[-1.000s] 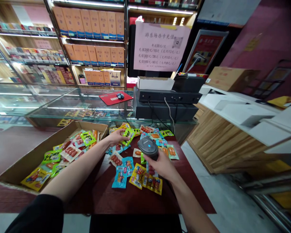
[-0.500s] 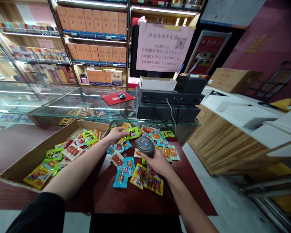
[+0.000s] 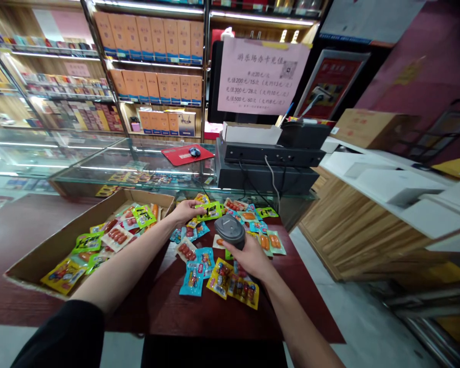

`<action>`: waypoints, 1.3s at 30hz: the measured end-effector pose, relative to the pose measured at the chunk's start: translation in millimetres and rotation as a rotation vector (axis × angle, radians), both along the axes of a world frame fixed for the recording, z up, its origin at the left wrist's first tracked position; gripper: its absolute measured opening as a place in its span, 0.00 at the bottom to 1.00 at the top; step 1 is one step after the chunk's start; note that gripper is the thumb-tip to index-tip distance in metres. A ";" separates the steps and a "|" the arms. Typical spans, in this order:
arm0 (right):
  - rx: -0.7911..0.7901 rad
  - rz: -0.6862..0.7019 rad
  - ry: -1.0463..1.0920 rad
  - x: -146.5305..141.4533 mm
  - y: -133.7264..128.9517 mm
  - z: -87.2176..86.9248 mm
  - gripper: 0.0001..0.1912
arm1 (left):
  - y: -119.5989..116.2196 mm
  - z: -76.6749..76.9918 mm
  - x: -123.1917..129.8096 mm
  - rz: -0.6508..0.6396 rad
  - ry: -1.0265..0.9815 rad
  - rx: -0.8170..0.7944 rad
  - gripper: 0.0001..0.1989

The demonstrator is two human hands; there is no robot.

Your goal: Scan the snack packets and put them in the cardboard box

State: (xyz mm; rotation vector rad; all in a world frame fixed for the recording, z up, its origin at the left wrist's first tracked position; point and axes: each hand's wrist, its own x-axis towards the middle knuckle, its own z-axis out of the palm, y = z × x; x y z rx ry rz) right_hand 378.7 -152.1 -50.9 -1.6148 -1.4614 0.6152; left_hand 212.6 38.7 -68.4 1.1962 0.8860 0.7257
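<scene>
My left hand point(image 3: 186, 210) pinches the edge of a green snack packet point(image 3: 210, 210) above the pile on the dark red table point(image 3: 161, 312). In my right hand point(image 3: 252, 255) is a grey barcode scanner point(image 3: 230, 230), its head close to the green packet; my fingers wrap its handle, which is mostly hidden. Around and below the scanner lie several small sausage packets, among them a blue packet point(image 3: 192, 279), a yellow packet point(image 3: 219, 277) and a clear one with reddish sausages point(image 3: 186, 249). Left of my left forearm stands an open cardboard box point(image 3: 26, 270) holding more packets.
Behind the table runs a glass display counter point(image 3: 99, 174) with a red mouse pad point(image 3: 182, 156) and a mouse on it. A dark cash drawer point(image 3: 266, 174) sits at the back, below a screen covered by a pink paper sign point(image 3: 262, 76). To the right stands a wooden cabinet point(image 3: 352, 230).
The blue light on top of the scanner has gone out. Both hands hold nearly the same place, and the whole view has shifted slightly.
</scene>
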 end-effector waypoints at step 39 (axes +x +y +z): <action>0.004 -0.103 -0.064 37.6 7.5 3.3 0.23 | -26.8 24.2 39.3 -0.208 0.118 0.232 0.15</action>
